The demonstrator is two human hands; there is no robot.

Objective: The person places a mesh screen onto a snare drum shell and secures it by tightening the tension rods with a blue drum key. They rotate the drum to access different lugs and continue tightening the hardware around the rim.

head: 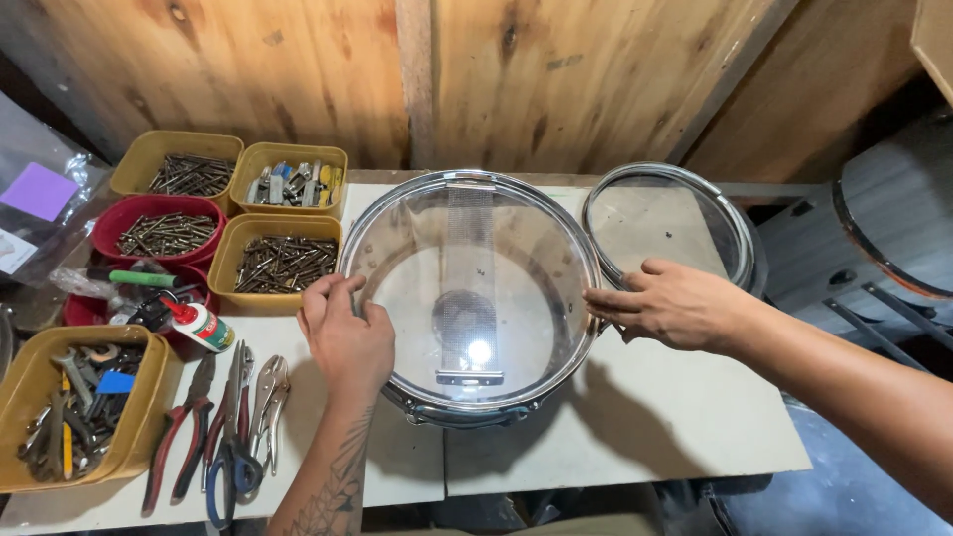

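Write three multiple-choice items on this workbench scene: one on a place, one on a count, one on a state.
1. Where does the loose clear drumhead lie?
A. right of the snare drum
B. left of it
C. inside a tub

2. How many yellow tubs of screws and hardware stand in the back cluster beside the red bowl?
A. one
B. three
C. six

3. How are the hands placed?
A. both in the air
B. both on the snare drum's rim
C. both on pliers

Answers:
1 A: it leans behind the right hand.
2 B: three yellow tubs there.
3 B: left hand and right hand rest on opposite sides of the snare drum.
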